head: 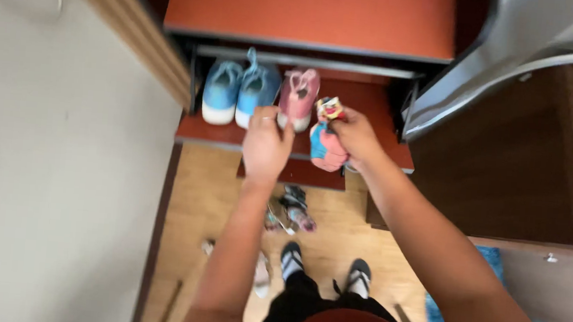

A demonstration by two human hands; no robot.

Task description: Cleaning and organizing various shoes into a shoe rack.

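So the right hand (356, 136) has its grip clenched around a small multicoloured shoe (327, 146), long axis roughly vertical, hanging down from the fingers just in front of the shoe rack shelf (375, 100). The left hand (266, 145) sits just left of that grip, fingers curled at the heel of a pink shoe (298, 96); can't tell if it's actually grasping. Further left on the shelf: two blue sneakers (239, 93), toes pointing inward. Below, sandals (290, 210) lie on the floor.

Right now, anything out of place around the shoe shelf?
Yes. Small sandals and another shoe lie scattered on the wood floor, not shelved. On the shelf, only one pink shoe stands beside the blue pair.
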